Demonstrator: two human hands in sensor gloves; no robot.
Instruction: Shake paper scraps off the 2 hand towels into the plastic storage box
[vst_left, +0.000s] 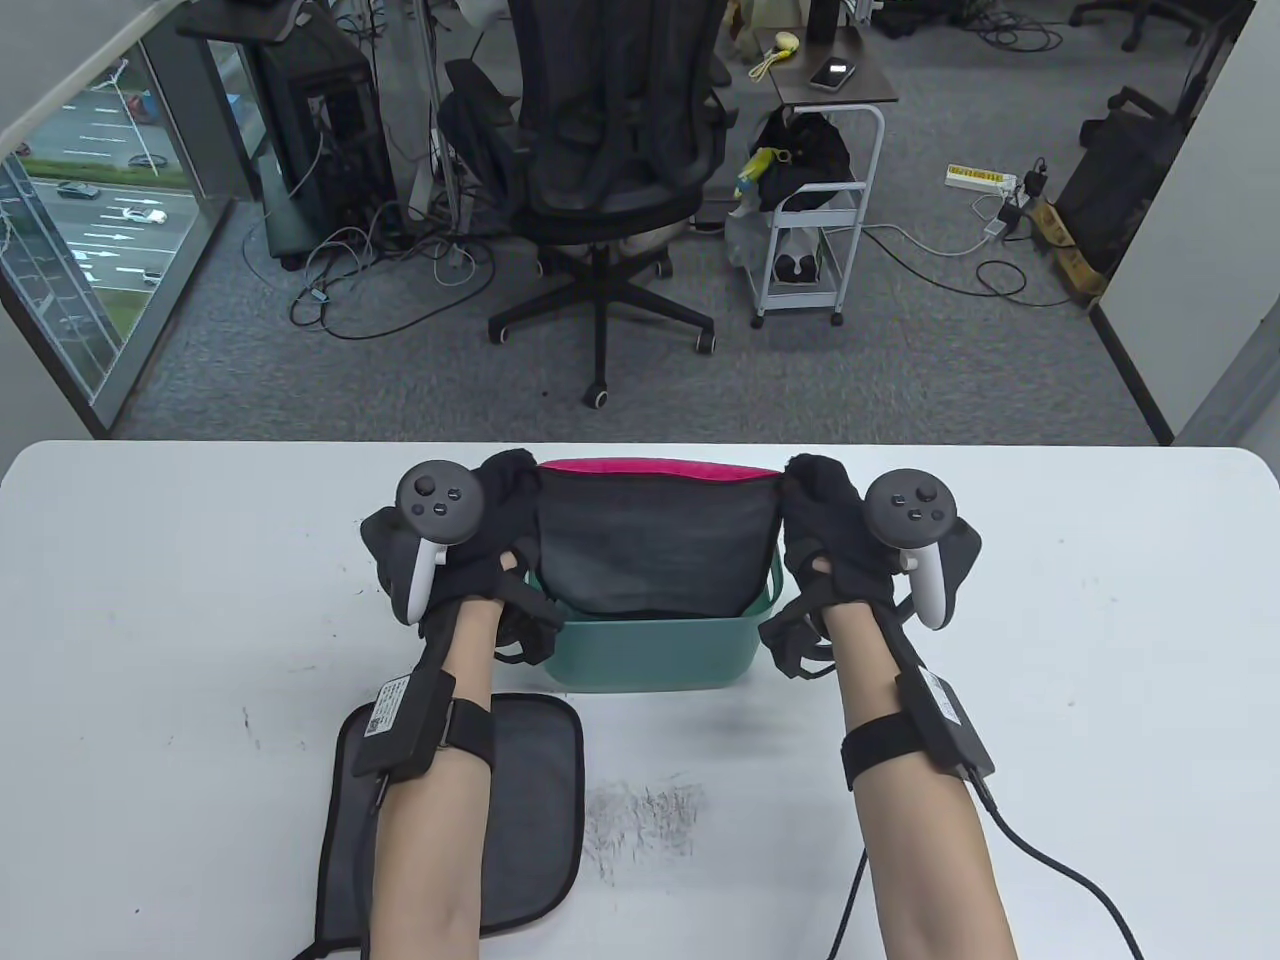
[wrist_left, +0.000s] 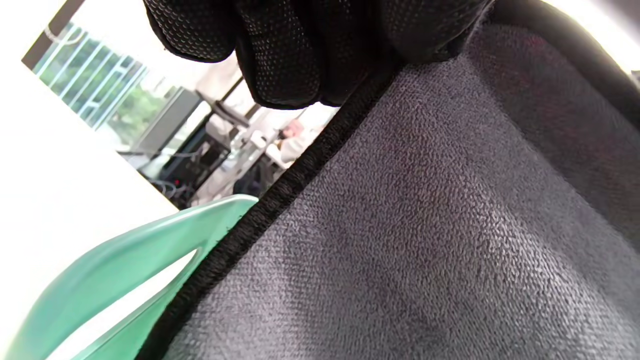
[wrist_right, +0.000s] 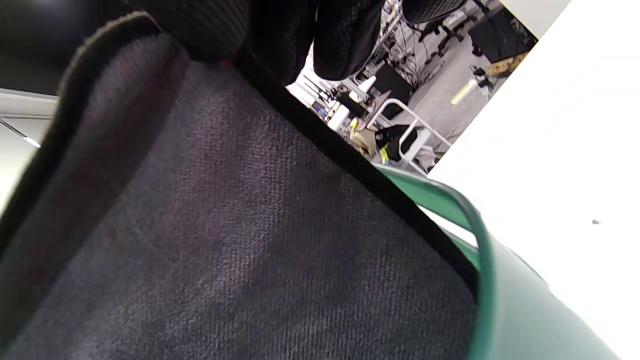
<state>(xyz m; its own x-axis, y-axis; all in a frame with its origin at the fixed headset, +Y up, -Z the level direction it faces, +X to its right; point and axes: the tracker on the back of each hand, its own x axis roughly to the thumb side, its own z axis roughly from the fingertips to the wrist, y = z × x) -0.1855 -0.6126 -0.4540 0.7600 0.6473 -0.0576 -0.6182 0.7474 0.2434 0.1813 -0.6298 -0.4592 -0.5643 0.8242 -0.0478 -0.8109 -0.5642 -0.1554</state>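
A dark grey hand towel with a pink far side hangs stretched above the green plastic storage box; its lower part dips into the box. My left hand grips the towel's top left corner and my right hand grips the top right corner. In the left wrist view the gloved fingers clamp the towel's hemmed edge over the box rim. The right wrist view shows the same hold, fingers on the towel beside the box wall. A second grey towel lies flat under my left forearm.
The white table has grey scuff marks in front of the box. A cable trails from my right wrist. Beyond the table's far edge stand an office chair and a small cart.
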